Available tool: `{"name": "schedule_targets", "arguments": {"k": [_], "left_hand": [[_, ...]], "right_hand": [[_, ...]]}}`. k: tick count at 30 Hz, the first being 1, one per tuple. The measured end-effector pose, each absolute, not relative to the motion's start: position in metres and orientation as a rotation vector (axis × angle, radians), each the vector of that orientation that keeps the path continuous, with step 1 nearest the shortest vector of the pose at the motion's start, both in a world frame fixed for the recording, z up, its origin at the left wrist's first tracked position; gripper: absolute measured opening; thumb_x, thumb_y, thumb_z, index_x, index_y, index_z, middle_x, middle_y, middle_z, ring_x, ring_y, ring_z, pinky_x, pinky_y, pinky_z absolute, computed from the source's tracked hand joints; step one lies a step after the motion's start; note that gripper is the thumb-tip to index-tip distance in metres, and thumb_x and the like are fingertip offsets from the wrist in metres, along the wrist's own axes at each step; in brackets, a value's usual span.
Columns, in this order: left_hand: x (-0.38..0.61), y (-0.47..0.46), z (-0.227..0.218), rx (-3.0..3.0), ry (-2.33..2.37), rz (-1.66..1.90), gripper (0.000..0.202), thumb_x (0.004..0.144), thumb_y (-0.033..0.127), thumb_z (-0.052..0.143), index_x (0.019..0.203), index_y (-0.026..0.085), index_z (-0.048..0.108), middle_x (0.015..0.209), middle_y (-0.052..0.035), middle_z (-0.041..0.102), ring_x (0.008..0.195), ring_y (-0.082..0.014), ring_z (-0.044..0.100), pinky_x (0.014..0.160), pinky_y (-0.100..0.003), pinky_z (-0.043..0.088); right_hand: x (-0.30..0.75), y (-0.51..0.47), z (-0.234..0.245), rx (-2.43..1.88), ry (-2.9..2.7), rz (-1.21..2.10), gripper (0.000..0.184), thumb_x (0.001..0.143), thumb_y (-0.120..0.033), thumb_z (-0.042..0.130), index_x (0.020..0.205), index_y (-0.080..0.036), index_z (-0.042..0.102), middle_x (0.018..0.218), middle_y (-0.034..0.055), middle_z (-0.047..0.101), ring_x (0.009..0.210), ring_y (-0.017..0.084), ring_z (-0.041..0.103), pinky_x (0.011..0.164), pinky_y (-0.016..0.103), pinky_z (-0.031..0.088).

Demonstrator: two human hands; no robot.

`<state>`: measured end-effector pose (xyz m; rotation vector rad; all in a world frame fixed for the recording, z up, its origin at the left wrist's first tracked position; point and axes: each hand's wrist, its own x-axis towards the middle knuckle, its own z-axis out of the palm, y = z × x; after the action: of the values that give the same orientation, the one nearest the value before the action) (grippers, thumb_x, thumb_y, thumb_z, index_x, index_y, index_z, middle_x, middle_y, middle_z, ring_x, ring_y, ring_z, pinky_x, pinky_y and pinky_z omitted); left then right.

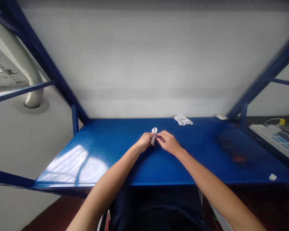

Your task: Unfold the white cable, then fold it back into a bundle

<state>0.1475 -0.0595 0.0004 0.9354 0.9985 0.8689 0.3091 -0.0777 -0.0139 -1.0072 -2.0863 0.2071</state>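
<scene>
Over the middle of the blue tabletop (125, 134), my left hand (145, 140) pinches a small coiled white cable (154, 131) between thumb and fingers. The coil's loops stick up above the fingertips and a short part hangs below. My right hand (168, 141) is at the coil's right side, its thumb and fingertips pinched together on a thin dark strip, perhaps a tie, at the coil's middle. Further back and to the right lies a pile of similar coiled white cables (183, 120), touched by neither hand.
A white rounded object (221, 117) sits at the back right corner. A small white block (273, 177) lies near the front right edge. The right side has a blurred-out dark item and a white power strip (276, 138) with cords. Blue frame bars and a pale panel (154, 57) enclose the back.
</scene>
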Motion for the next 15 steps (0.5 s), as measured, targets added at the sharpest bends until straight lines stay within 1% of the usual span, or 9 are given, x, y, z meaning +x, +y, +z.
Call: {"name": "schedule_targets", "arguments": {"k": [3,6,8,9,11,13,15], "left_hand": [[0.1482,-0.0599,0.0005,0.981,1.011,0.853,0.024,0.083,0.025,0.054,0.063,0.013,0.057,0.049,0.0015,0.047,0.040,-0.0089,0.044,0.040,-0.022,0.040],[0.1481,-0.0598,-0.0013,1.031,1.015,0.831,0.024,0.083,0.028,0.056,0.064,0.014,0.055,0.047,0.0027,0.046,0.040,-0.0086,0.042,0.041,-0.021,0.039],[0.1479,-0.0596,-0.0031,1.080,1.018,0.816,0.024,0.083,0.031,0.057,0.065,0.015,0.054,0.048,0.0031,0.045,0.041,-0.0083,0.042,0.041,-0.021,0.038],[0.1477,-0.0595,-0.0040,1.115,1.024,0.810,0.025,0.083,0.033,0.057,0.066,0.015,0.053,0.048,0.0034,0.045,0.042,-0.0082,0.042,0.042,-0.021,0.038],[0.1473,-0.0597,-0.0054,1.227,1.038,0.806,0.027,0.083,0.038,0.056,0.068,0.016,0.051,0.050,0.0037,0.046,0.044,-0.0086,0.042,0.043,-0.021,0.037],[0.1465,-0.0605,-0.0057,1.406,1.054,0.825,0.028,0.084,0.041,0.054,0.071,0.017,0.050,0.054,0.0036,0.047,0.046,-0.0090,0.043,0.045,-0.021,0.037],[0.1453,-0.0619,-0.0048,1.636,1.067,0.894,0.027,0.085,0.041,0.052,0.072,0.017,0.050,0.060,0.0032,0.048,0.052,-0.0092,0.043,0.050,-0.021,0.036]], "right_hand": [[0.3091,-0.0772,-0.0134,-1.011,-2.079,0.146,0.013,0.089,-0.022,0.051,0.093,-0.021,0.063,0.088,0.0070,0.064,0.073,0.017,0.061,0.066,0.029,0.051],[0.3094,-0.0779,-0.0117,-1.005,-2.083,0.123,0.016,0.091,-0.024,0.047,0.089,-0.020,0.063,0.086,0.0071,0.064,0.077,0.019,0.061,0.070,0.030,0.050],[0.3089,-0.0784,-0.0109,-1.014,-2.061,0.181,0.018,0.091,-0.024,0.046,0.086,-0.020,0.063,0.084,0.0070,0.063,0.077,0.019,0.061,0.071,0.031,0.050],[0.3082,-0.0785,-0.0110,-1.031,-2.027,0.250,0.017,0.090,-0.025,0.047,0.084,-0.020,0.063,0.083,0.0067,0.063,0.074,0.018,0.061,0.069,0.031,0.050],[0.3058,-0.0778,-0.0120,-1.104,-1.903,0.497,0.016,0.087,-0.028,0.050,0.080,-0.020,0.061,0.077,0.0047,0.062,0.064,0.016,0.059,0.060,0.029,0.050],[0.3028,-0.0759,-0.0135,-1.188,-1.711,0.867,0.015,0.084,-0.030,0.054,0.075,-0.019,0.059,0.066,0.0016,0.059,0.052,0.014,0.056,0.050,0.027,0.048],[0.3008,-0.0734,-0.0142,-1.201,-1.455,1.257,0.015,0.080,-0.030,0.058,0.070,-0.018,0.056,0.056,-0.0011,0.055,0.046,0.012,0.053,0.044,0.024,0.046]]}}
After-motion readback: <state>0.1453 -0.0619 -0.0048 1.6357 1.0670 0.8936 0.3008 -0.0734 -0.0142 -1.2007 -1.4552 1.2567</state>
